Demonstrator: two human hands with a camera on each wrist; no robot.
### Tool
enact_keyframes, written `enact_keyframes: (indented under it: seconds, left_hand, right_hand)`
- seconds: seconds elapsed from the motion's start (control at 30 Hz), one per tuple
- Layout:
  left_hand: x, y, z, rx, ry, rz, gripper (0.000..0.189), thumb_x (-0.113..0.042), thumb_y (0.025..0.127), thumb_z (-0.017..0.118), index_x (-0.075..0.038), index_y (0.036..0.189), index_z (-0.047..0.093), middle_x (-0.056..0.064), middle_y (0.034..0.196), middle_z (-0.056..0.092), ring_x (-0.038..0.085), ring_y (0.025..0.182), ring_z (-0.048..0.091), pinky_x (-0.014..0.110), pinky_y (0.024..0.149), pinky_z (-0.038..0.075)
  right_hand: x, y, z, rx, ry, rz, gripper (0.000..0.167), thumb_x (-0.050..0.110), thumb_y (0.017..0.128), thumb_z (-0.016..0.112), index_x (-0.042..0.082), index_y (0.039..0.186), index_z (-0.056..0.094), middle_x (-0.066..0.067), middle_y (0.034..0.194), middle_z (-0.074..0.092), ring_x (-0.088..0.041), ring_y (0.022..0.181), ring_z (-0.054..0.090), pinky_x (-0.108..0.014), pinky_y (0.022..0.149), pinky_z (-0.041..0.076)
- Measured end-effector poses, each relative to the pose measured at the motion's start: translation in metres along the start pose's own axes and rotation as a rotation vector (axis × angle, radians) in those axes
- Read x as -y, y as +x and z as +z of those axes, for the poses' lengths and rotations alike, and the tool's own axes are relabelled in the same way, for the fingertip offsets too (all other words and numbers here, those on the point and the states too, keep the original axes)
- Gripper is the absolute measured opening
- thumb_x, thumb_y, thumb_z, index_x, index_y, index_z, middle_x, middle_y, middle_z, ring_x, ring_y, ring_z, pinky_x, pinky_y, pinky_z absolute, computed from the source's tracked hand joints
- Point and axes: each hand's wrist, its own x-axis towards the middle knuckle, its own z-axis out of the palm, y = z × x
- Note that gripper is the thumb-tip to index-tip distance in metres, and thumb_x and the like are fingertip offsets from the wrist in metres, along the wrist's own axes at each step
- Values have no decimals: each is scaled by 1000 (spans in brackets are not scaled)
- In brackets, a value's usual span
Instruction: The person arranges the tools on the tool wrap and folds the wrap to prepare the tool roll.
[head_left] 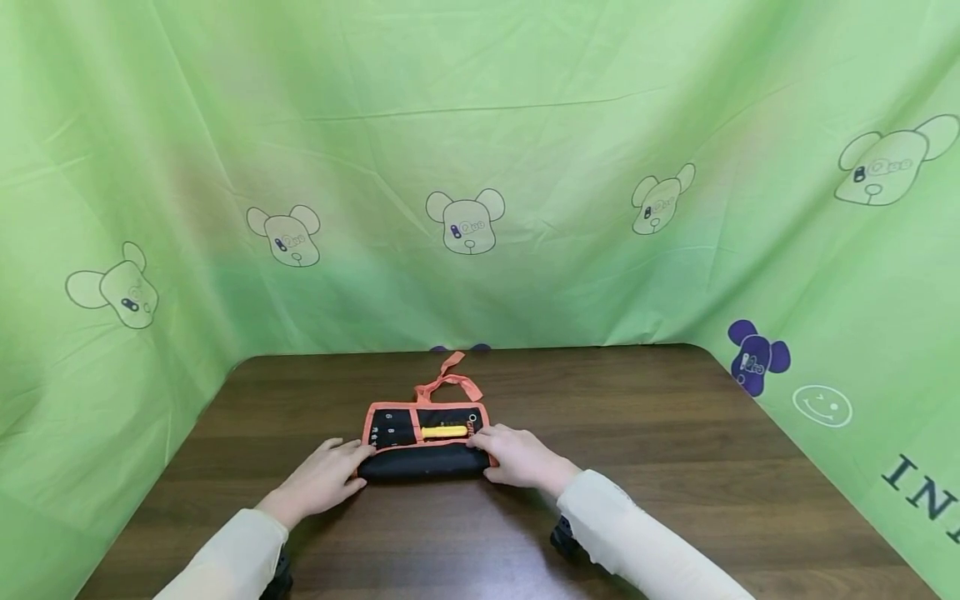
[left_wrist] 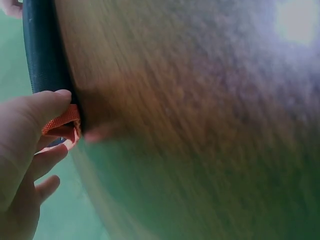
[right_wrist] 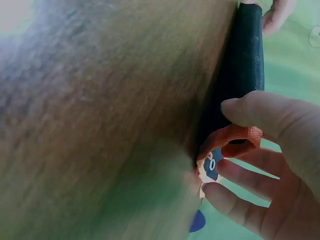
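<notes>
A black tool roll (head_left: 423, 463) with orange edging lies on the table, its near part rolled into a thick cylinder and its far part flat. A yellow-handled tool (head_left: 444, 432) shows in a pocket on the flat part; its other end is hidden. My left hand (head_left: 322, 477) grips the left end of the rolled part, thumb on the near side. At the opposite end my right hand (head_left: 519, 457) holds the roll the same way. Both wrist views show the thumb against the black cloth (left_wrist: 47, 50) beside the orange edge (right_wrist: 232, 134).
Orange tie straps (head_left: 450, 380) trail from the roll's far edge toward the back of the brown wooden table (head_left: 637, 417). A green printed cloth (head_left: 555, 283) hangs behind the table and along its sides.
</notes>
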Motion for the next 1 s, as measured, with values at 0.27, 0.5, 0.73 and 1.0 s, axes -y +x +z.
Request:
enact_keyframes:
  seconds: [0.27,0.5,0.73,1.0]
  left_hand:
    - [4,3,-3,-19,-57,17,17,-12,86,64,-6,101,57,7,99,64,27,100,59,54,96,30]
    - [9,7,-12,0,-344,-126,16,-8,92,55,-4,108,55,6,95,61,33,98,57,50,92,37]
    - [13,16,-12,-65,-487,-154,7,-6,95,49,-7,101,52,-6,71,53,7,66,50,31,64,43]
    - [11,31,-8,-213,-429,-292,13,-3,91,55,-3,104,58,-2,74,53,17,72,52,38,71,43]
  right_hand:
    - [-3,3,-2,-19,117,34,28,6,80,64,6,108,67,-3,102,58,-16,90,55,-33,74,47]
    - [-8,9,-2,-62,300,107,27,3,85,60,0,112,62,-7,100,63,-15,81,54,-34,75,46]
    - [-15,12,0,-113,449,159,27,0,86,56,-3,113,59,-1,64,49,-7,55,45,-25,54,39]
    - [-18,20,2,-180,528,261,19,-2,86,58,-3,104,61,-13,97,63,-17,70,60,-31,66,49]
